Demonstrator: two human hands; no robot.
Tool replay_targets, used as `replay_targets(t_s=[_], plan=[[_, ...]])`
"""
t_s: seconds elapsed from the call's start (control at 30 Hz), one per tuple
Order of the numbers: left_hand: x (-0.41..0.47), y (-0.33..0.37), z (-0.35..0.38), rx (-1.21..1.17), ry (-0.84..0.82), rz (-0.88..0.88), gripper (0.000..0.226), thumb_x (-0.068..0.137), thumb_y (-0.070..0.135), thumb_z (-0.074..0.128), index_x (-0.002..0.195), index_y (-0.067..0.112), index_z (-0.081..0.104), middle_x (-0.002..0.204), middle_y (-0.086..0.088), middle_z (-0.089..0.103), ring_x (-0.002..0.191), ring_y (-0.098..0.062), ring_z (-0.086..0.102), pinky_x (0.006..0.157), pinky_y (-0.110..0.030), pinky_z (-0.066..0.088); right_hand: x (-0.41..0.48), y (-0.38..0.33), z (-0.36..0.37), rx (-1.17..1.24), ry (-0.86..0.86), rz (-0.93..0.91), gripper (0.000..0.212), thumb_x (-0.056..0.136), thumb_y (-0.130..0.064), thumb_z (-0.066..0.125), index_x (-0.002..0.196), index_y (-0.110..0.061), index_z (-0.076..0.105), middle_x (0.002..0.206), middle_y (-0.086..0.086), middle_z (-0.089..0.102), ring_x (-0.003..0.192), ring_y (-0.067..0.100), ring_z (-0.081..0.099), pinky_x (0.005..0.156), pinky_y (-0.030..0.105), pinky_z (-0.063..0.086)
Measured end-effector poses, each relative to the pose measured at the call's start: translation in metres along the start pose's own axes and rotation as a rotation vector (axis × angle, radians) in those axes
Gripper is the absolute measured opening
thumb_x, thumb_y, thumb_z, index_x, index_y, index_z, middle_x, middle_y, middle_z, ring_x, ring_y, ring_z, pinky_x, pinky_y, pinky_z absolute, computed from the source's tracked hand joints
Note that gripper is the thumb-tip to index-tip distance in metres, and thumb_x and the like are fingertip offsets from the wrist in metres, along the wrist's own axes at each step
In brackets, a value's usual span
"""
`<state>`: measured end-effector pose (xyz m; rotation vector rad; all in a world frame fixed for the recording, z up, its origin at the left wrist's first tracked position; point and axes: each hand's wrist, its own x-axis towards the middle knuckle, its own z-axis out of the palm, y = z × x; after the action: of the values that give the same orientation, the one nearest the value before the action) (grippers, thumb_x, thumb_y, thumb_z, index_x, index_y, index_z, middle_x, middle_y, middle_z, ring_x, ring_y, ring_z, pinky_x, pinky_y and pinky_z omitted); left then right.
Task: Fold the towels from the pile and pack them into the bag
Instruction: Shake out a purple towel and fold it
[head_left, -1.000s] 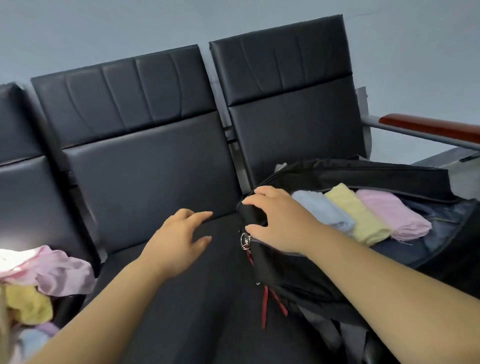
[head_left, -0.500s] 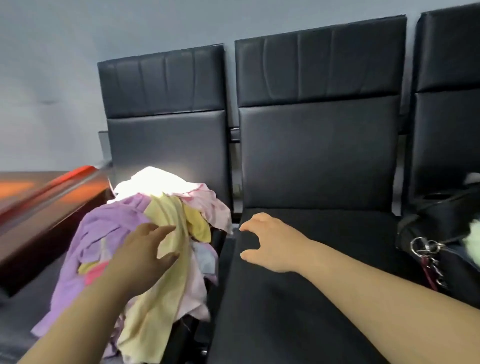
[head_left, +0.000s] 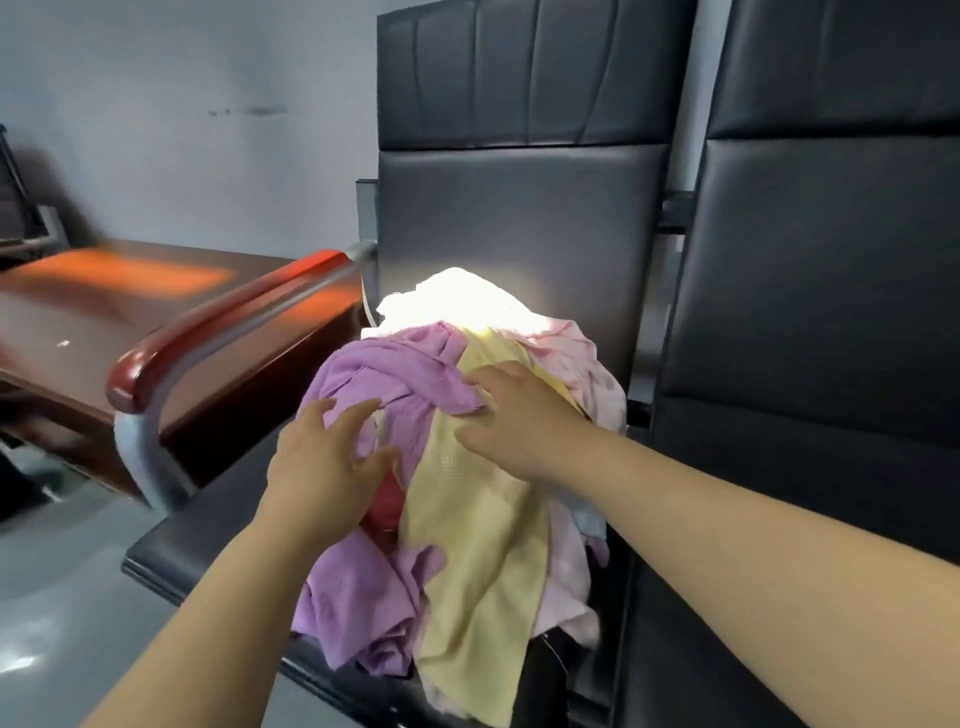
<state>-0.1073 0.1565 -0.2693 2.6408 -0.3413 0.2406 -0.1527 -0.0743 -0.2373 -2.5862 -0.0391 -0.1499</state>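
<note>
Nearest, two bare forearms reach in from the bottom edge toward a loose pile of crumpled cloth towels (head_left: 467, 499) heaped on the black padded bench (head_left: 218, 525). The left hand (head_left: 324, 457) is released, its fingers spread and holding nothing, poised over the left side of the heap above a purple towel (head_left: 395, 379) and a small patch of red cloth (head_left: 387, 506). The right hand (head_left: 519, 421) is likewise released, fingers apart and slightly bent, over the place where the purple towel meets a long pale yellow towel (head_left: 483, 597). Whether either hand actually presses the cloth cannot be told. The yellow towel drapes down the front of the heap to the bench's front edge, with more purple cloth bunched beside it on the left. A pale pink towel (head_left: 587, 364) lies along the right side, and a white towel (head_left: 457, 299), washed out by bright light, tops the back of the heap against the black padded backrest (head_left: 519, 223). A second black seat (head_left: 831, 312) stands just to the right. To the left runs a red-brown wooden armrest on a grey metal frame (head_left: 218, 322), then a brown wooden desk (head_left: 104, 306), with a pale grey wall (head_left: 208, 130) behind.
</note>
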Motion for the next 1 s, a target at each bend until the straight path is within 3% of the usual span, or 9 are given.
replay_targets(t_s=[0.07, 0.17, 0.3, 0.43, 0.6, 0.67, 0.77, 0.9, 1.0], plan=[[0.007, -0.014, 0.002, -0.071, -0.005, -0.111, 0.058, 0.088, 0.06, 0.061, 0.143, 0.044, 0.051, 0.152, -0.01, 0.035, 0.134, -0.039, 0.041, 0.111, -0.054, 0.039, 0.024, -0.015, 0.006, 0.014, 0.025, -0.02, 0.06, 0.095, -0.041, 0.061, 0.15, -0.022, 0.043, 0.153, 0.004, 0.042, 0.137, 0.025, 0.042, 0.103, 0.032, 0.037], [0.012, -0.032, 0.002, -0.303, -0.065, -0.229, 0.063, 0.084, 0.065, 0.057, 0.143, 0.044, 0.051, 0.139, -0.009, 0.052, 0.122, -0.032, 0.057, 0.102, -0.045, 0.046, 0.052, -0.026, 0.016, 0.016, 0.025, 0.001, 0.042, 0.099, -0.031, 0.058, 0.137, -0.017, 0.054, 0.135, 0.007, 0.056, 0.12, 0.028, 0.054, 0.092, 0.032, 0.044], [0.006, -0.042, 0.008, -0.291, -0.041, -0.279, 0.04, 0.098, 0.032, 0.062, 0.138, 0.026, 0.061, 0.133, -0.006, 0.065, 0.119, -0.031, 0.06, 0.089, -0.032, 0.041, 0.066, -0.026, 0.022, 0.093, 0.062, 0.034, 0.038, 0.097, -0.012, 0.057, 0.133, -0.022, 0.064, 0.134, 0.001, 0.063, 0.119, 0.023, 0.059, 0.09, 0.025, 0.044], [0.006, -0.042, -0.003, -0.358, 0.113, -0.263, 0.025, 0.094, 0.013, 0.066, 0.116, 0.02, 0.076, 0.102, 0.008, 0.074, 0.107, -0.016, 0.066, 0.087, -0.028, 0.044, 0.059, -0.031, 0.013, 0.173, 0.109, -0.04, 0.034, 0.096, -0.015, 0.063, 0.128, -0.023, 0.069, 0.138, -0.005, 0.063, 0.122, 0.013, 0.056, 0.089, 0.016, 0.034], [-0.004, -0.01, -0.043, -0.477, 0.292, -0.129, 0.026, 0.094, 0.02, 0.068, 0.119, 0.024, 0.075, 0.107, 0.01, 0.072, 0.106, -0.011, 0.065, 0.096, -0.031, 0.049, 0.035, -0.034, -0.008, 0.165, 0.136, -0.121, 0.032, 0.092, -0.02, 0.069, 0.123, -0.024, 0.073, 0.13, -0.008, 0.067, 0.113, 0.006, 0.056, 0.094, 0.021, 0.04], [-0.013, 0.008, -0.052, -0.529, 0.291, -0.074, 0.029, 0.094, 0.022, 0.07, 0.123, 0.024, 0.073, 0.113, 0.01, 0.071, 0.109, -0.008, 0.063, 0.099, -0.027, 0.046, 0.019, -0.031, -0.024, 0.154, 0.157, -0.137, 0.032, 0.09, -0.018, 0.071, 0.121, -0.022, 0.074, 0.126, -0.008, 0.069, 0.109, 0.003, 0.055, 0.094, 0.015, 0.04], [-0.027, 0.039, -0.056, -0.551, 0.231, 0.041, 0.031, 0.093, 0.023, 0.072, 0.124, 0.026, 0.072, 0.119, 0.009, 0.07, 0.111, -0.007, 0.062, 0.099, -0.023, 0.045, -0.015, -0.019, -0.057, 0.131, 0.195, -0.112, 0.031, 0.088, -0.016, 0.072, 0.117, -0.023, 0.076, 0.114, -0.012, 0.072, 0.103, 0.0, 0.057, 0.08, -0.001, 0.035], [-0.05, 0.09, -0.046, -0.514, 0.075, 0.231, 0.029, 0.094, 0.023, 0.071, 0.123, 0.029, 0.072, 0.114, 0.016, 0.067, 0.099, 0.007, 0.058, 0.09, -0.001, 0.036, -0.079, 0.012, -0.103, 0.128, 0.188, 0.0, 0.029, 0.088, -0.019, 0.075, 0.115, -0.028, 0.076, 0.105, -0.014, 0.072, 0.097, 0.007, 0.065, 0.082, 0.019, 0.048], [-0.07, 0.132, -0.028, -0.511, -0.071, 0.371, 0.028, 0.097, 0.027, 0.067, 0.124, 0.031, 0.071, 0.116, 0.016, 0.068, 0.107, 0.003, 0.06, 0.099, -0.015, 0.044, -0.134, 0.047, -0.131, 0.133, 0.18, 0.095, 0.025, 0.087, -0.021, 0.078, 0.109, -0.031, 0.077, 0.103, -0.019, 0.072, 0.097, 0.001, 0.066, 0.083, 0.019, 0.05]])
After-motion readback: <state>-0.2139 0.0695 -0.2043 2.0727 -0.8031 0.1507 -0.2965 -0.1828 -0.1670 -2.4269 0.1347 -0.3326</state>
